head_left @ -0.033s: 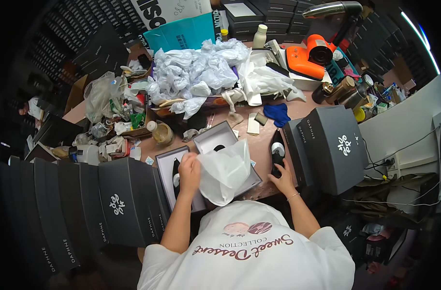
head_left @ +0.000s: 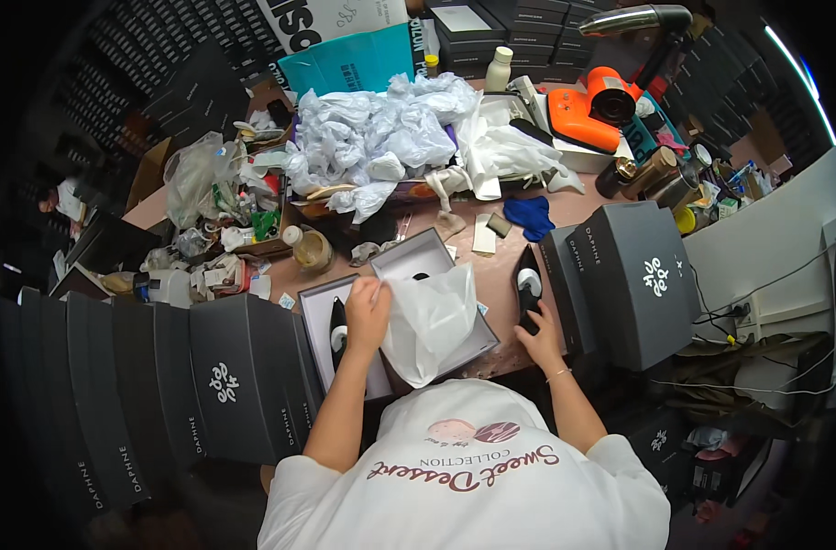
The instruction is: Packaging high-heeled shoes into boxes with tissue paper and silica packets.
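Observation:
My left hand (head_left: pixel 369 314) is closed on the upper left edge of a thin white bag (head_left: pixel 430 323). The bag hangs over a grey shoe box part (head_left: pixel 401 247) and hides most of its inside, where a bit of something black shows. Beside it, a second grey box part (head_left: pixel 317 310) holds a pointed black shoe (head_left: pixel 338 316) with a white patch, partly covered by my left hand and forearm. At the right, my right hand (head_left: pixel 541 339) grips the near end of a matching black shoe (head_left: pixel 528 273), whose pointed toe faces away on the pink tabletop.
Dark grey shoe boxes (head_left: pixel 239 371) stand in a row at left, with more boxes (head_left: pixel 633 280) close on the right. Behind lie crumpled white bags (head_left: pixel 372 137), a blue cloth (head_left: pixel 528 218), a jar (head_left: pixel 310 249) and an orange device (head_left: pixel 588 115).
My left hand has shifted slightly up and right with the edge of the white bag, which has changed its folds. My right hand stays at the black shoe.

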A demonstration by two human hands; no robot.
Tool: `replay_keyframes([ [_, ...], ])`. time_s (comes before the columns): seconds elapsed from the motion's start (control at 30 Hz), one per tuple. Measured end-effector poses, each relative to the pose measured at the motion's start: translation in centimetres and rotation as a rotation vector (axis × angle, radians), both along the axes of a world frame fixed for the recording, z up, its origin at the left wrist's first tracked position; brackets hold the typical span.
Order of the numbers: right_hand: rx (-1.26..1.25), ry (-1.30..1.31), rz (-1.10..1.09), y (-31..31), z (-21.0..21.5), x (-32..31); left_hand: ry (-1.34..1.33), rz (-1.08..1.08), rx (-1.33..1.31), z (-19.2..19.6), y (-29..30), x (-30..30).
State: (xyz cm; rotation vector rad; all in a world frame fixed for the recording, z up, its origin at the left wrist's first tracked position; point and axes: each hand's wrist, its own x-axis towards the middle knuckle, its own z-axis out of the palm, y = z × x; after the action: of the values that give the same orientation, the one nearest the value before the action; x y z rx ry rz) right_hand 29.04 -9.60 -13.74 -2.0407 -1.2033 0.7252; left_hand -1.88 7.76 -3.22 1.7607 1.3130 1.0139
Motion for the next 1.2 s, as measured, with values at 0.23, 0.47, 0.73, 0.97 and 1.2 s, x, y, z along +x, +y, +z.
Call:
replay_keyframes([
  [0.23,0.237,1.198,0.105,-3.7,21.5,0.1,-0.518,-0.013,-0.332,-1.3,5.7,6.1],
  [0.47,0.144,1.312,-0.020,-1.1,19.2,-4.7,-0.524,-0.308,-0.261,5.1,0.3,7.4],
  [0.73,0.176,2.076,-0.376,-0.1,11.5,-6.2,-0.278,-0.301,-0.252,3.3,3.4,5.2],
  [0.97,0.215,2.221,-0.257,-0.5,11.3,-6.6,-0.158,-0.349,-0.077,4.4,0.1,7.4],
  [1.2,0.581,2.027,-0.097,0.7,9.6,-7.3,-0.165,-0.704,0.543,9.1,-8.4,12.5],
])
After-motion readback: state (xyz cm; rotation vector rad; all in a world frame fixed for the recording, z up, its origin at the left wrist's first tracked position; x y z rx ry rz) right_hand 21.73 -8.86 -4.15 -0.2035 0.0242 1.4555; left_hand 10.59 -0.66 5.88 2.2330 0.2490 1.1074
